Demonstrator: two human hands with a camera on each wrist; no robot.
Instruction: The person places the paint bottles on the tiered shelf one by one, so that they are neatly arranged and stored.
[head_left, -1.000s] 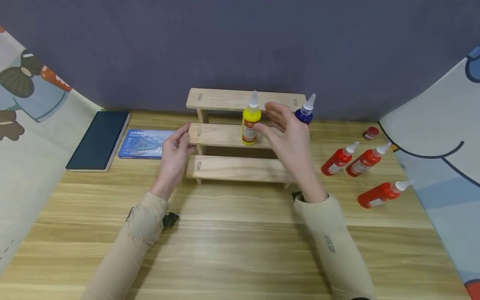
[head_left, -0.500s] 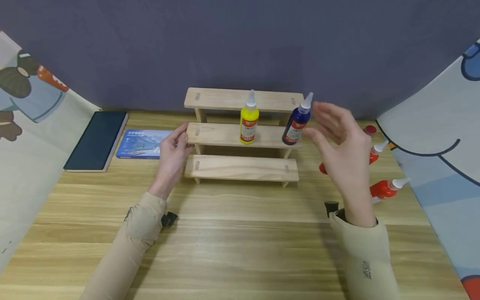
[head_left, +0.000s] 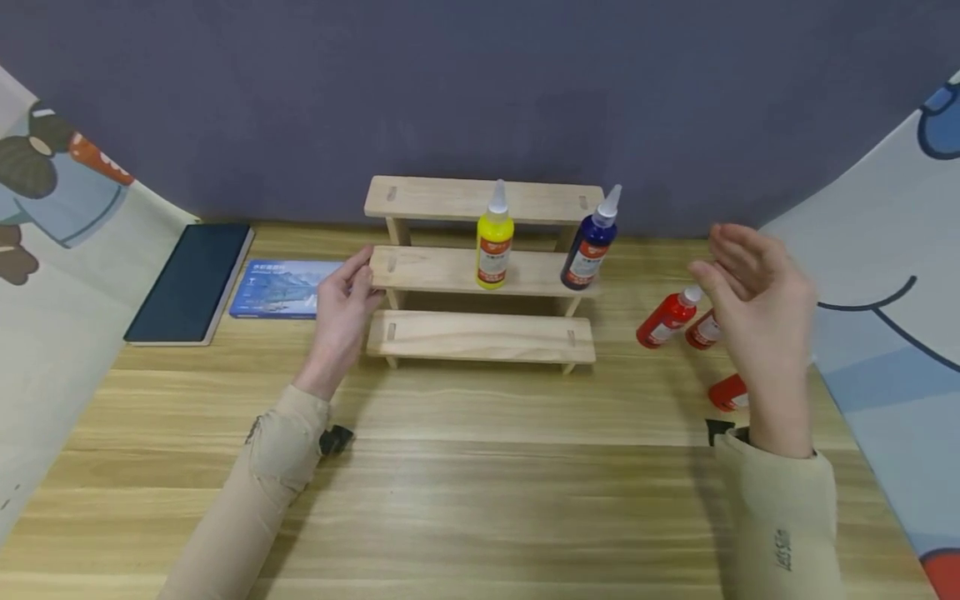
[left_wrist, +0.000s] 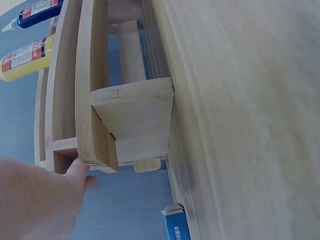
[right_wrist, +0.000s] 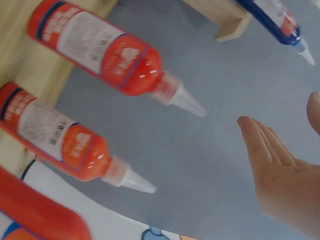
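Note:
A three-tier wooden display rack (head_left: 480,337) stands in the middle of the table. My left hand (head_left: 342,312) holds the left end of its middle tier between thumb and fingers; the left wrist view shows the thumb at the board's end. On that tier a yellow paint bottle (head_left: 495,250) and a dark blue paint bottle (head_left: 589,254) stand upright, nozzles up. My right hand (head_left: 772,317) holds nothing, fingers apart from the thumb, above the red paint bottles on the right. It partly hides two of them; the nearest red bottle (right_wrist: 100,47) shows fully in the right wrist view.
A dark green book (head_left: 191,283) and a blue box (head_left: 281,289) with a mountain picture lie left of the rack. A dark grey wall (head_left: 480,92) rises behind. Cartoon-printed panels stand at both sides, with the right one (head_left: 877,375) beyond the red bottles.
My right hand has moved from between the yellow and blue bottles, past the blue one, to above the red bottles on the right. My left hand has stayed on the rack.

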